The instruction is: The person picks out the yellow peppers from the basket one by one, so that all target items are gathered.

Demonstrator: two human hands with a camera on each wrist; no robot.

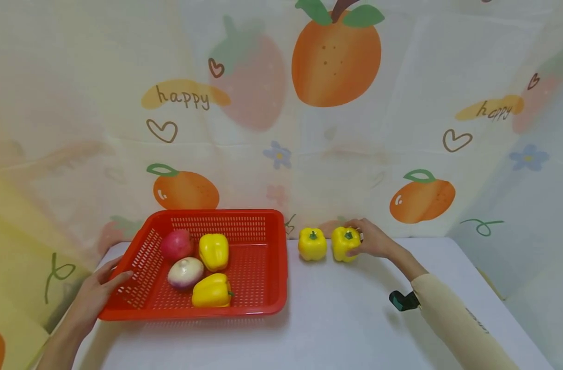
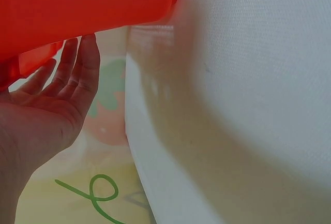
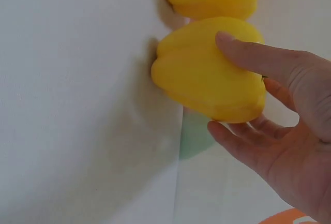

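A: We log the right hand point(image 1: 373, 239) at the far right of the white cloth-covered table point(image 1: 346, 318), thumb over the top and fingers curling round the far side of the glossy yellow plastic bell pepper point(image 1: 345, 243). The grip is closing on it but loose; we see a gap at the palm in the wrist view

B: Agreed. The pepper stands upright, green stem up, its long axis vertical, and the hand comes at it from the right. A second, matching yellow pepper point(image 1: 312, 244) sits just beside it on the left, nearly touching

A: The red perforated plastic basket point(image 1: 263, 267) lies well to the left of both. The left hand point(image 1: 94, 298) rests flat against its near-left rim, fingers straight, holding nothing; the basket's corner overhangs the table edge there

B: Inside we count two more smooth, lobed yellow peppers point(image 1: 213, 251), a round reddish fruit point(image 1: 177, 244) and a pale, purple-tinged bulb point(image 1: 185, 272). The right hand is plainly nearer the loose peppers
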